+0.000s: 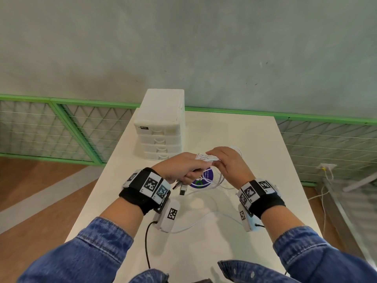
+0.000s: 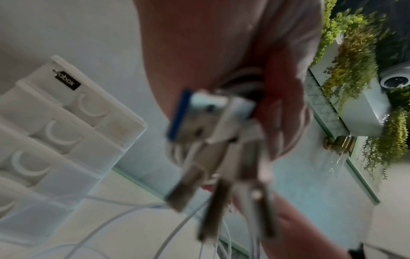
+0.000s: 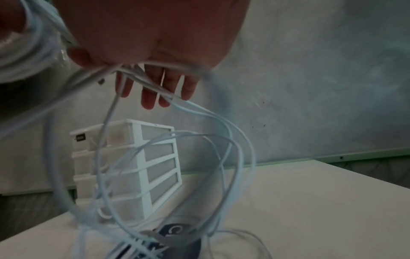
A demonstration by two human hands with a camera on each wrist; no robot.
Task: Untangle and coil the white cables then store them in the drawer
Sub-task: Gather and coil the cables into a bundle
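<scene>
Low in the head view, two forearms in blue denim sleeves [image 1: 98,242] reach up the frame over a white rectangular table [image 1: 275,160]. At mid-frame the left hand [image 1: 179,170] is curled around a bunch of thin white cables [image 1: 206,158], whose metal USB plugs [image 1: 182,188] hang below its fist. Just to its right, the right hand [image 1: 228,162] rests over the same bunch, fingers fairly straight, with strands draped across the palm. Loose loops trail down onto a round purple sticker [image 1: 201,180] and the tabletop. Further up, a white plastic four-drawer box [image 1: 161,129] stands with every drawer closed. The risks, as I judge them: pulling the loops apart could tighten a knot, the dangling plugs could snag a strand, and with both hands full no drawer can be opened.
</scene>
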